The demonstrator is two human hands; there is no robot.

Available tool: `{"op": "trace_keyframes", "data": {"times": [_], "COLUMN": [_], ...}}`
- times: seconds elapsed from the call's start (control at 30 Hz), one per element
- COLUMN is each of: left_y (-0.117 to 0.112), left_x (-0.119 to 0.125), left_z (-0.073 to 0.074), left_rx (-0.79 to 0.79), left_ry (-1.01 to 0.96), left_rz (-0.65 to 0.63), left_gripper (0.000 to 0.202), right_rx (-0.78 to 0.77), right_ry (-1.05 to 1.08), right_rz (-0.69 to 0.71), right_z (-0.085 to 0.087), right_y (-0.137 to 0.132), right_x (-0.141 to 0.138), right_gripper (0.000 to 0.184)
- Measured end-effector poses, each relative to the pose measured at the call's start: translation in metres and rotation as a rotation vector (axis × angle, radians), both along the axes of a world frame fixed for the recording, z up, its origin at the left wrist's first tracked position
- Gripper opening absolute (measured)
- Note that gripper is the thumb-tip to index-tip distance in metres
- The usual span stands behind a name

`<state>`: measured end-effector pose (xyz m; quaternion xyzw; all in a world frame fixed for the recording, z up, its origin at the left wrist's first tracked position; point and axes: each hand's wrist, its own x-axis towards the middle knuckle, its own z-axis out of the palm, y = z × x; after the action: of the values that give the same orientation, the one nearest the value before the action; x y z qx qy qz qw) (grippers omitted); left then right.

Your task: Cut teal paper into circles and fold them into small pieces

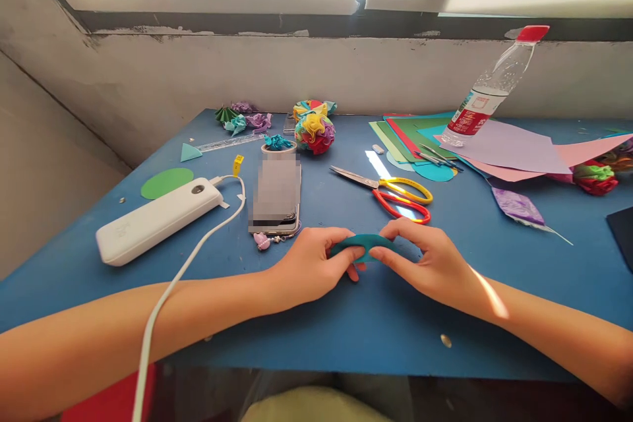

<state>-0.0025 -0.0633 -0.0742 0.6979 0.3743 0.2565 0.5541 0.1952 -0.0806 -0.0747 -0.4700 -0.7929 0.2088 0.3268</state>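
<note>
A small piece of teal paper (363,244), bent into a curve, is pinched between both hands just above the blue table (346,336). My left hand (311,267) grips its left end with closed fingers. My right hand (425,260) pinches its right end between thumb and fingers. Yellow and red handled scissors (395,198) lie just beyond the hands. A phone (275,194) lies flat to the left of them.
A white power bank (158,219) with a white cable (198,257) lies at left, beside a green paper circle (167,182). Folded paper flowers (314,126) sit at the back. Coloured paper sheets (509,148) and a tilted plastic bottle (492,89) lie at right.
</note>
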Motion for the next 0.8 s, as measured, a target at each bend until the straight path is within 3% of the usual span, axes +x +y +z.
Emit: {"op": "trace_keyframes", "data": {"times": [0.13,0.2,0.37,0.6,0.7,0.8], "left_y": [-0.0056,-0.0075,-0.0044,-0.0028,-0.0028,-0.002], "left_x": [-0.0031,-0.0046,-0.0072,-0.0074,-0.0064,-0.0072], "left_z": [0.0029,0.0037,0.0021,0.0025,0.0032,0.0012], "left_rx": [0.255,0.343,0.193,0.136,0.035,0.03], "left_ry": [0.101,0.116,0.036,0.01,-0.08,-0.099], "left_rz": [-0.015,-0.027,-0.013,0.018,0.022,0.037], "left_gripper": [0.02,0.017,0.014,0.011,0.019,0.027], "right_rx": [-0.175,-0.207,-0.222,-0.23,-0.216,-0.257], "right_ry": [-0.009,0.024,0.045,0.006,0.021,0.066], "right_rz": [0.193,0.206,0.181,0.173,0.114,0.08], "right_z": [0.0036,0.0038,0.0043,0.0075,0.0071,0.005], "right_y": [0.0007,0.0007,0.0005,0.0026,0.0045,0.006], "right_x": [0.0017,0.0026,0.0036,0.003,0.0041,0.0061], "right_gripper": [0.014,0.015,0.015,0.03,0.031,0.035]}}
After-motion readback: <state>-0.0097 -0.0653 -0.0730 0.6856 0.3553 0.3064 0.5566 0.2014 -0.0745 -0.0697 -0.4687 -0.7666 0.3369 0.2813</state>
